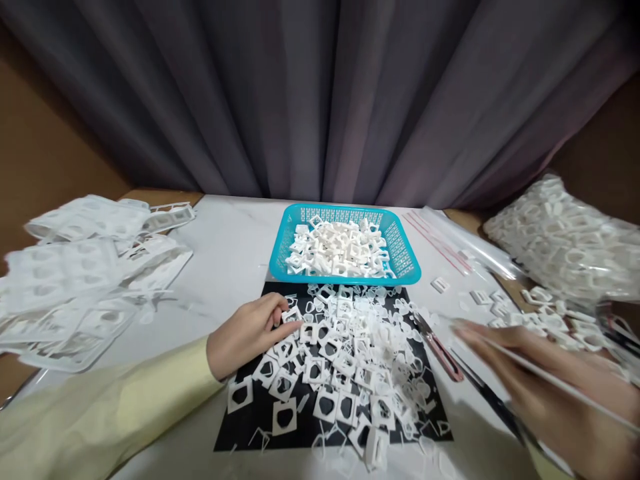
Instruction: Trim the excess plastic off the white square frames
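My left hand [260, 325] rests at the left edge of a heap of small white plastic frames [315, 371] on a black mat [235, 427]. Its fingers are curled, and a white square frame [291, 315] lies between fingertips and thumb. On the right, my right hand [555, 383] is raised and smeared by motion, closed around a thin pale stick-like tool [565, 385]. Below it is a dark slender tool [493, 399], partly hidden by the hand. Pink-handled snips or a similar cutter [443, 350] lie at the mat's right edge.
Behind the mat stands a blue basket [345, 281] holding many white frames. Empty white sprue sheets [70, 273] are stacked at left. A stuffed clear bag [565, 240], a flat zip bag [465, 240] and loose white parts [565, 317] lie right. Clear scraps litter the mat.
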`<action>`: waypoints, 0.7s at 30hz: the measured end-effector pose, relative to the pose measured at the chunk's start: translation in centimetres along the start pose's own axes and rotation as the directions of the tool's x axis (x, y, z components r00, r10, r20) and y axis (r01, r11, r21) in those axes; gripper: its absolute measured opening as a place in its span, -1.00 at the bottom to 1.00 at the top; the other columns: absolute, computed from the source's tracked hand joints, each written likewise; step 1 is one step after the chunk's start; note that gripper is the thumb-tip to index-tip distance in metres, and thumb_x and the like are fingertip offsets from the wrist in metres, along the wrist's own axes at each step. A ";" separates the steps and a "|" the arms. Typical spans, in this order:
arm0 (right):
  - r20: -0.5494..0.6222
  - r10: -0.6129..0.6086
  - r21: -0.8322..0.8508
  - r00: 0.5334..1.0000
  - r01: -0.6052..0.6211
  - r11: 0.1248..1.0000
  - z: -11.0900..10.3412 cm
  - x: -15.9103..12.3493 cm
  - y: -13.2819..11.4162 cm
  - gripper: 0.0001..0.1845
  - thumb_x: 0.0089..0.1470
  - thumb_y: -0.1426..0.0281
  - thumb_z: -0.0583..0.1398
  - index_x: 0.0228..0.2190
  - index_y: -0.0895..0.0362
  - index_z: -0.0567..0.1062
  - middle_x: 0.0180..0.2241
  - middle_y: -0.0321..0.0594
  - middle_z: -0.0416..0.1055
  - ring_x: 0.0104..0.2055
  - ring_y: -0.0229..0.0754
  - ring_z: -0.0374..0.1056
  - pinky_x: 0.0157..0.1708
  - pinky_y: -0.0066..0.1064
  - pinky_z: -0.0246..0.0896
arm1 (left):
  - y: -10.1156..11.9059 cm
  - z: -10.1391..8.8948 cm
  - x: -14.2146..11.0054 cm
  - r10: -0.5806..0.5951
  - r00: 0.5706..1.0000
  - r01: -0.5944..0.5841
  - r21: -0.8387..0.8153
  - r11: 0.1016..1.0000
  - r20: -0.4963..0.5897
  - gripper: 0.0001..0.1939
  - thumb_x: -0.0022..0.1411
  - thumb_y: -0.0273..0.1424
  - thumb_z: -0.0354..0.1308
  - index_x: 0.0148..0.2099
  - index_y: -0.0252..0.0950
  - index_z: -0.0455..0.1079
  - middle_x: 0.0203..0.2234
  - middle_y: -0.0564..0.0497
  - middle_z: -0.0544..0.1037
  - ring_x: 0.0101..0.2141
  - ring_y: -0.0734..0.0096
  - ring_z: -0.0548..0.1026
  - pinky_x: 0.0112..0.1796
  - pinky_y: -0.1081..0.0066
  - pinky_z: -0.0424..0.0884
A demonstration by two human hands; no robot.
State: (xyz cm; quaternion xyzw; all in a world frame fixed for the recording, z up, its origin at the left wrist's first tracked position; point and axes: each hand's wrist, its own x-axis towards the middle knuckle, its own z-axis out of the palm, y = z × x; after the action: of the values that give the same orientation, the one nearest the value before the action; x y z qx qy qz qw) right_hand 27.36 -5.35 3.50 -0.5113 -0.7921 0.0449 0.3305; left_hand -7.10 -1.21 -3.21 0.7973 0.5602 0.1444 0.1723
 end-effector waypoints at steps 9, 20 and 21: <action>0.519 0.162 0.707 0.840 -0.528 0.470 6.9 3.2 -3.4 -0.77 -0.06 0.29 0.30 -0.59 0.14 0.42 -0.26 -0.18 0.54 -0.02 -0.10 0.38 -0.05 -0.30 0.32 | 6.0 -0.4 1.7 0.690 0.649 -0.555 0.420 0.717 -0.320 -0.79 0.21 -0.37 0.12 -0.19 -0.42 0.24 -0.53 -0.01 0.47 -0.54 0.43 0.43 -0.58 0.47 0.31; 0.154 -0.146 0.584 0.977 0.030 0.811 7.1 3.7 -2.5 -0.90 0.10 0.52 0.14 -0.39 0.13 0.44 -0.20 -0.18 0.52 -0.23 -0.27 0.47 -0.33 -0.47 0.39 | 7.8 -2.6 4.1 0.281 0.959 -0.281 -0.260 0.924 -0.035 -0.76 0.20 -0.24 0.12 -0.17 -0.26 0.22 -0.35 0.04 0.36 -0.37 0.47 0.37 -0.39 0.48 0.36; 0.122 -0.192 0.578 0.974 0.087 0.812 7.0 3.7 -2.4 -0.89 0.10 0.55 0.13 -0.40 0.14 0.43 -0.19 -0.17 0.51 -0.21 -0.27 0.46 -0.33 -0.49 0.39 | 7.9 -3.0 4.5 0.279 0.959 -0.250 -0.324 0.912 0.044 -0.79 0.21 -0.24 0.10 -0.21 -0.25 0.24 -0.33 0.05 0.35 -0.34 0.47 0.37 -0.35 0.47 0.35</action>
State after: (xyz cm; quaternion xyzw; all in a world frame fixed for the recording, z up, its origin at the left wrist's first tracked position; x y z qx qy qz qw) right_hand 20.48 -1.52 0.79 -0.3238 -0.8040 0.2990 0.3993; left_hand -0.18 0.92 3.12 0.8336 0.4083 0.2183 0.3012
